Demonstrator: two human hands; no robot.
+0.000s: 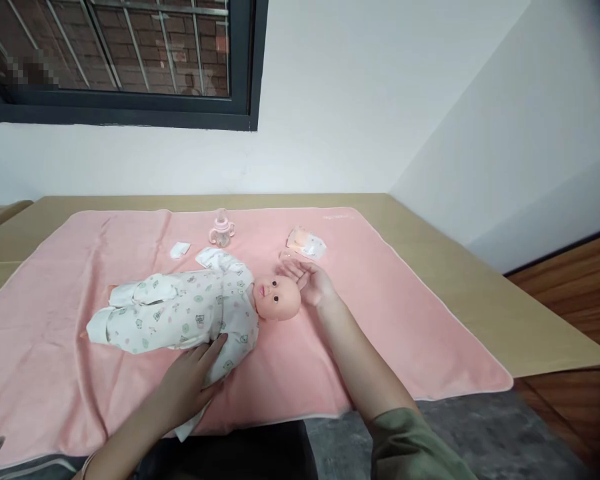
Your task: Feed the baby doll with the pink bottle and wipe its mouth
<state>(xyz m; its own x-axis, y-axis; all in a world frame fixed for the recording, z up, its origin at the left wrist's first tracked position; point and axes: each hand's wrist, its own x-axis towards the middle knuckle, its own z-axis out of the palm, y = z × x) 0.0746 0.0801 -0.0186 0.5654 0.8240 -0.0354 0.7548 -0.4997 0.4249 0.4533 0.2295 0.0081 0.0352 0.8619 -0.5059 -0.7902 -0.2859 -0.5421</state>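
A bald baby doll (195, 310) lies on its back, its head to the right, in a white patterned outfit. My left hand (195, 380) rests against the doll's near side, over its near sleeve, fingers extended along the cloth. Part of that sleeve is hidden beneath it. At the top of the doll's head (280, 300) is my right hand (313, 280), fingers loosely spread and slightly bent, holding nothing visible. Just beyond its fingertips lies a small clear object (285, 255), too small to identify.
A pink blanket (390, 320) covers much of the wooden table (430, 267). Behind the doll are a pink two-handled baby bottle (222, 230), a small white folded piece (180, 250) and a printed packet (306, 243). A wall and a barred window (243, 67) stand behind.
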